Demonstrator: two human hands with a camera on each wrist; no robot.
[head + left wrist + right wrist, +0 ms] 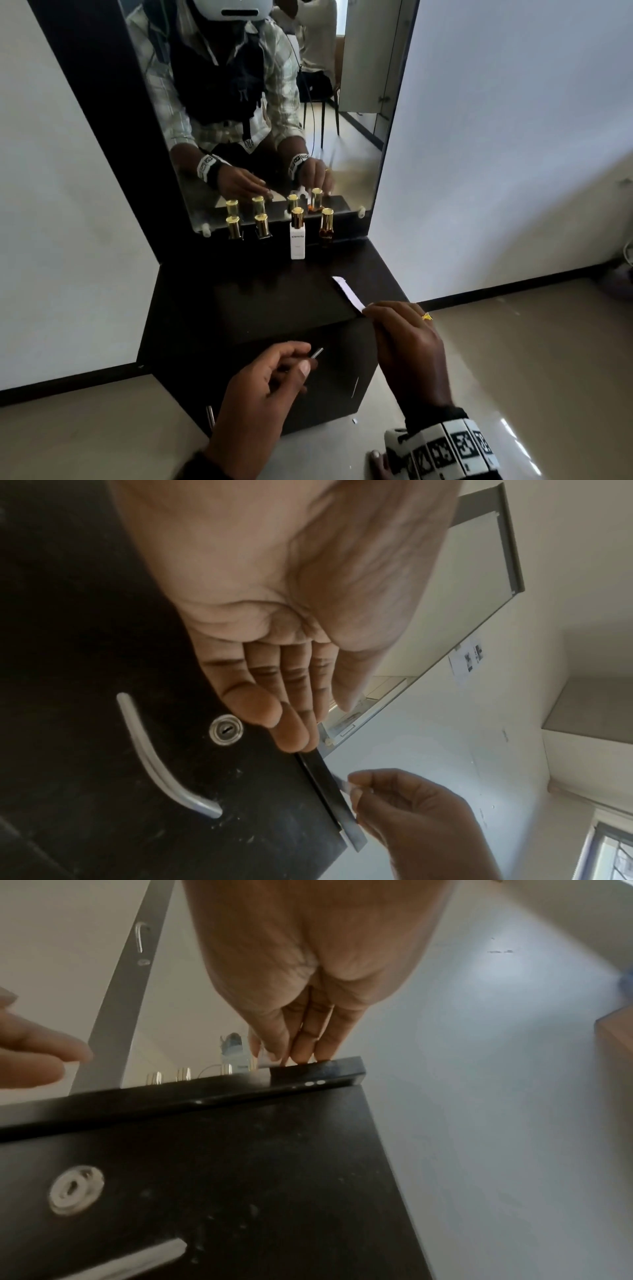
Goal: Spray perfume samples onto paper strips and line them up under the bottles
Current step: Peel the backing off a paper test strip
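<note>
Several gold-capped perfume bottles stand in a row against the mirror: two dark ones (233,229) (263,226), a white one (297,241) and an amber one (326,229). A white paper strip (346,294) lies slanted on the dark cabinet top (260,294), right of the middle and apart from the bottles. My right hand (370,310) pinches the strip's near end at the top's front edge; the left wrist view shows that pinch on the strip (344,783). My left hand (301,358) hangs lower, in front of the cabinet door, with relaxed fingers (294,737) that hold nothing.
The mirror (352,164) rises behind the bottles and reflects me and another person seated behind. The dark cabinet door (103,669) has a curved metal handle (154,761) and a keyhole (226,729) close to my left hand. White walls flank the cabinet; tiled floor (531,359) lies to the right.
</note>
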